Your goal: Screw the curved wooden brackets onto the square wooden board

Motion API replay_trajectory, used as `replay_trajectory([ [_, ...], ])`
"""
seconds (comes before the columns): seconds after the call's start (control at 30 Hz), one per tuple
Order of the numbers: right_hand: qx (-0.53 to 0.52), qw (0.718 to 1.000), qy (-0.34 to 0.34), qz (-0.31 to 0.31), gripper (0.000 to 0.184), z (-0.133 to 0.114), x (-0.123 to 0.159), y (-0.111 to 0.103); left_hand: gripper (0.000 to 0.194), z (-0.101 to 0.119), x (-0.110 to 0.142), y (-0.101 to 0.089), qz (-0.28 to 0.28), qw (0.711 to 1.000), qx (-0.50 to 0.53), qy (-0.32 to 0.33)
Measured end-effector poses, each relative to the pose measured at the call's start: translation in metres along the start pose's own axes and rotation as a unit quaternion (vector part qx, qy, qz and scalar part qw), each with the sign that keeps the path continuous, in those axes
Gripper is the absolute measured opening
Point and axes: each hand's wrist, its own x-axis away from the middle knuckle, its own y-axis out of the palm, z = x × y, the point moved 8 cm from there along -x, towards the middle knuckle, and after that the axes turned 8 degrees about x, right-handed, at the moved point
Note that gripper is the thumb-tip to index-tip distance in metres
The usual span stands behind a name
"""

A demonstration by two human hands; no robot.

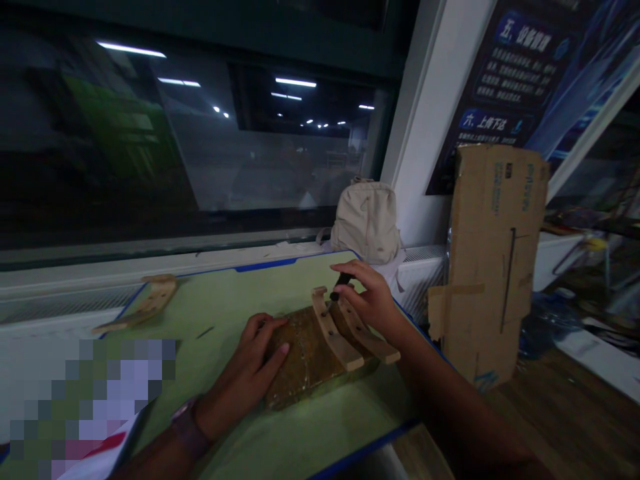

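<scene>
A brown, shiny-surfaced block [310, 363], apparently a box wrapped in tape, lies on the pale green table top. Across its right part rest two curved wooden pieces [337, 337] with dark holes, side by side. My right hand [367, 290] grips a screwdriver [341, 283] by its black handle. The shaft slants down to the left wooden piece, near a hole; whether the tip sits in a screw is too small to tell. My left hand [263, 350] lies on the left end of the brown block, fingers and thumb apart.
Another curved wooden piece [150, 303] lies at the table's far left corner, with a thin dark object [205, 331] nearer. A beige backpack [367, 220] stands behind the table by the window. Tall cardboard [493, 267] leans at the right. A pixelated patch covers the lower left.
</scene>
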Motion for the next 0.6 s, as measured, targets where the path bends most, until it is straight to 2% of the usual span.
replay_trajectory([
  [0.07,-0.033,0.999,-0.012,-0.033,0.035,-0.008,-0.001,0.004,0.036,0.002,-0.001,0.000,-0.002,1.000,0.001,-0.001],
  [0.17,-0.101,0.993,0.025,-0.057,0.041,-0.007,0.001,0.014,0.037,0.003,-0.001,0.000,-0.006,1.000,0.004,-0.007],
  [0.27,-0.112,0.990,0.085,-0.015,0.032,0.009,0.004,0.015,0.036,0.002,-0.001,0.001,-0.009,1.000,0.006,-0.008],
  [0.33,-0.058,0.993,0.098,0.020,0.022,0.019,0.005,0.010,0.035,0.001,0.000,0.001,-0.009,1.000,0.006,-0.006],
  [0.4,0.007,0.996,0.083,0.031,0.021,0.024,0.005,0.003,0.035,-0.001,0.000,0.001,-0.006,1.000,0.007,-0.003],
  [0.47,0.046,0.997,0.051,0.024,0.027,0.022,0.003,-0.001,0.035,-0.002,0.001,0.002,-0.004,1.000,0.008,-0.002],
  [0.6,0.040,0.998,-0.038,-0.020,0.042,-0.002,-0.002,-0.002,0.035,-0.002,0.000,0.001,0.003,1.000,0.005,0.002],
])
